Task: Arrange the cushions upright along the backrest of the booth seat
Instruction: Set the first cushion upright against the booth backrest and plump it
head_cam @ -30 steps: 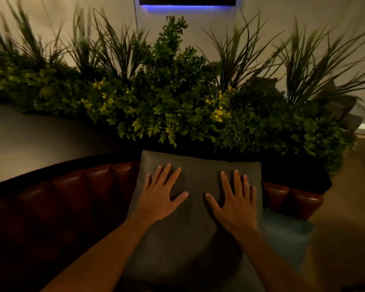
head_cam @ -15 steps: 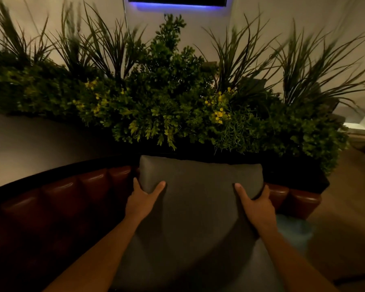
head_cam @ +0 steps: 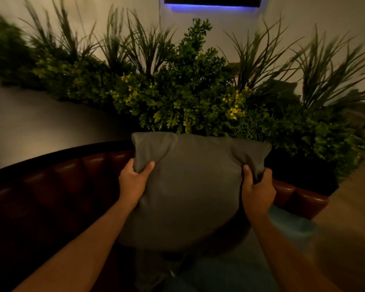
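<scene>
A grey square cushion [head_cam: 193, 186] hangs lifted in front of the booth's dark red tufted backrest [head_cam: 72, 178], its top edge up among the leaves. My left hand [head_cam: 133, 182] pinches the cushion's left side below the top corner. My right hand [head_cam: 257, 190] grips its right side, bunching the fabric. A second grey cushion [head_cam: 154, 268] lies beneath it on the seat, mostly hidden. A light blue cushion [head_cam: 291, 224] lies at the right end of the seat, partly behind my right forearm.
A dense row of green plants [head_cam: 188, 93] with yellow flowers runs along the ledge behind the backrest. A dark flat ledge [head_cam: 40, 131] lies at the left. The backrest ends at the right [head_cam: 312, 203], with wooden floor [head_cam: 350, 228] beyond.
My hands went from lying flat on the cushion's face to gripping its two sides. The cushion has been lifted off the seat, showing another grey cushion beneath.
</scene>
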A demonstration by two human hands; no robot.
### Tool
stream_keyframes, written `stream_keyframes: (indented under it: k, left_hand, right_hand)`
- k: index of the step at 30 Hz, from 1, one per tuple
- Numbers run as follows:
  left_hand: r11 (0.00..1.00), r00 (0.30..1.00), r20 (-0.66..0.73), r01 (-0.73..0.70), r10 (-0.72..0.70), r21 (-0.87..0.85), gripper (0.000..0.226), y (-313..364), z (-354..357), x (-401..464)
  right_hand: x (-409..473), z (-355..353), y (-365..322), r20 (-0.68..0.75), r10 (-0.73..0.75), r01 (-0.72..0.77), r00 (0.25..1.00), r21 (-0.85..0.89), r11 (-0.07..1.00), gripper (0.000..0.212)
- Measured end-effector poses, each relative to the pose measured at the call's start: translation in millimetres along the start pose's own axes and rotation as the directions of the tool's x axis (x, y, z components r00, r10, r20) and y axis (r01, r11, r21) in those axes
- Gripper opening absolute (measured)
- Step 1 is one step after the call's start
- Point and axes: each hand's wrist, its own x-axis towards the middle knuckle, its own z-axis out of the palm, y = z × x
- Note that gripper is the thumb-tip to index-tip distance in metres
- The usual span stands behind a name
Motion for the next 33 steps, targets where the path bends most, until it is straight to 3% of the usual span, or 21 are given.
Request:
stream_keyframes:
  k: [2, 4, 6, 8, 10, 13, 16, 21, 24, 33]
  left_hand:
    - [0.970, 0.997, -0.048, 0.052, -0.065, -0.236, 0.041, 13.0, -27.7, -14.2]
    - [0.864, 0.993, -0.014, 0.098, -0.121, -0.494, 0.060, 22.2, -58.6, -24.0]
    - [0.819, 0.992, 0.085, 0.128, -0.097, -0.559, 0.079, 30.2, -89.5, -34.5]
    - [0.847, 0.981, 0.181, 0.159, -0.076, -0.508, 0.090, 37.7, -113.2, -50.7]
    - [0.846, 0.984, 0.150, 0.162, -0.098, -0.509, 0.078, 38.4, -133.8, -69.6]
    - [0.820, 0.988, -0.025, 0.113, -0.154, -0.561, 0.068, 37.9, -170.6, -97.6]
    - [0.857, 0.954, -0.223, 0.060, -0.201, -0.512, 0.069, 34.5, -214.0, -123.3]
    - [0.947, 0.803, -0.560, 0.016, -0.204, -0.321, 0.040, 23.2, -304.1, -173.2]
    - [0.974, 0.695, -0.703, -0.017, -0.150, -0.226, 0.043, 23.5, -363.1, -203.2]
    - [0.987, 0.488, -0.859, 0.038, -0.155, -0.156, 0.040, -17.0, -565.1, -345.6]
  right_hand:
    - [-6.4, -14.9, -13.7, 0.010, 0.019, -0.021, 1.000, 0.214, 0.977, 0.049]
    - [-8.3, -30.8, -27.0, 0.100, 0.007, -0.051, 0.995, 0.446, 0.894, 0.072]
    - [-8.9, -40.2, -44.0, 0.215, -0.044, -0.076, 0.976, 0.519, 0.851, 0.093]
    - [-13.2, -37.8, -61.1, 0.336, -0.104, -0.084, 0.936, 0.502, 0.861, 0.096]
    - [-25.3, -31.6, -72.5, 0.420, -0.152, -0.091, 0.895, 0.504, 0.859, 0.091]
    - [-51.2, -18.4, -89.3, 0.503, -0.190, -0.123, 0.843, 0.524, 0.843, 0.056]
    - [-82.9, 0.4, -114.4, 0.516, -0.223, -0.130, 0.827, 0.561, 0.818, 0.046]
    - [-174.5, 39.2, -159.6, 0.527, -0.266, -0.129, 0.807, 0.597, 0.792, 0.048]
    - [-238.8, 60.5, -187.9, 0.577, -0.261, -0.180, 0.774, 0.595, 0.783, 0.043]
    - [-461.2, 76.8, -259.1, 0.742, -0.357, -0.240, 0.567, 0.564, 0.790, 0.041]
